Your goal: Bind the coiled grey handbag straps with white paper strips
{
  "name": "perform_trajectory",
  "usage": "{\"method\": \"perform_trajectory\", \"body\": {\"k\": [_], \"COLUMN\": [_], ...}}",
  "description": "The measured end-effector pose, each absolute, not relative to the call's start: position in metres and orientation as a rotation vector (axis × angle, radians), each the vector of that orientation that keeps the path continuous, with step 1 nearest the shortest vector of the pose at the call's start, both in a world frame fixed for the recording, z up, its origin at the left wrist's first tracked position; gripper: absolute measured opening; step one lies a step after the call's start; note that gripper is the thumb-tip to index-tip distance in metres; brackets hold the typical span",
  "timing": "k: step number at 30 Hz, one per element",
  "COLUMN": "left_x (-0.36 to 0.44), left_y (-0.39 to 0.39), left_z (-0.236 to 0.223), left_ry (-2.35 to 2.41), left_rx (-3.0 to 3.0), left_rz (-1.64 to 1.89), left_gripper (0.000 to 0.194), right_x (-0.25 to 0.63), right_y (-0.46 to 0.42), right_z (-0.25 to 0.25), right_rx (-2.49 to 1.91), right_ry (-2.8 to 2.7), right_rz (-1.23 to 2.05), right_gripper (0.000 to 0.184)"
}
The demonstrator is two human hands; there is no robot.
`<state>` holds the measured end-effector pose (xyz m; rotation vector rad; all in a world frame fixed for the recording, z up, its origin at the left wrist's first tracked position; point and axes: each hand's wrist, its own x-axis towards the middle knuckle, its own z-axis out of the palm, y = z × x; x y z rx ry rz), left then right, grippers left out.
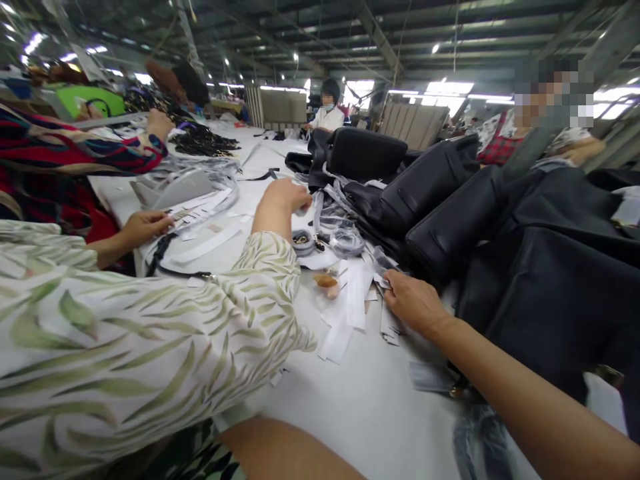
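My right hand (414,300) reaches in from the right, fingers pinched on a small white slip (383,282) beside the black bags. Strips of white paper (353,300) lie left of it, along with a clear plastic bag holding something amber-coloured (326,280). Coiled straps in clear wrapping (347,242) sit farther back. Bare skin at the bottom edge appears to be my left arm (285,447); a co-worker's leaf-patterned sleeve (165,333) crosses above it, and my left hand does not show.
The co-worker's two hands (146,228) (285,195) reach over the white table (350,400). Black bags (430,193) are heaped along the right. Another person's patterned sleeve (75,147) extends from the left near dark straps (205,141). A slanted post (565,93) stands at the right.
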<state>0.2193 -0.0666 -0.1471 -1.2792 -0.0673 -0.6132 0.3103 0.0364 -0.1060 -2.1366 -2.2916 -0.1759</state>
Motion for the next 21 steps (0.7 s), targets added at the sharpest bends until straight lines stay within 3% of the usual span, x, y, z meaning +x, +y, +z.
{"method": "perform_trajectory", "body": {"k": [4, 7, 12, 14, 21], "left_x": [0.134, 0.115, 0.18, 0.2, 0.209], "left_y": [0.115, 0.175, 0.102, 0.073, 0.011], "left_z": [-0.072, -0.074, -0.178, -0.2, -0.154], "left_ry": [-0.806, -0.91, -0.822, -0.781, -0.673], "left_rx": [-2.334, -2.535, -2.671, -2.7, -2.773], "left_rz": [-0.69, -0.687, -0.728, -0.727, -0.992], "left_gripper": [0.013, 0.006, 0.01, 0.007, 0.037], "right_x": [0.306, 0.305, 0.297, 0.297, 0.312], "right_y": [0.036, 0.04, 0.049, 0.052, 0.059], "right_z": [-0.11, -0.109, -0.108, -0.108, -0.106], "right_rx": [-2.098, -2.155, -2.175, -2.162, -2.159], "right_ry": [-2.353, -2.341, -2.378, -2.379, -2.263], "right_rz": [-0.199, -0.21, -0.258, -0.239, -0.182], "right_gripper": [0.032, 0.039, 0.028, 0.028, 0.028]}}
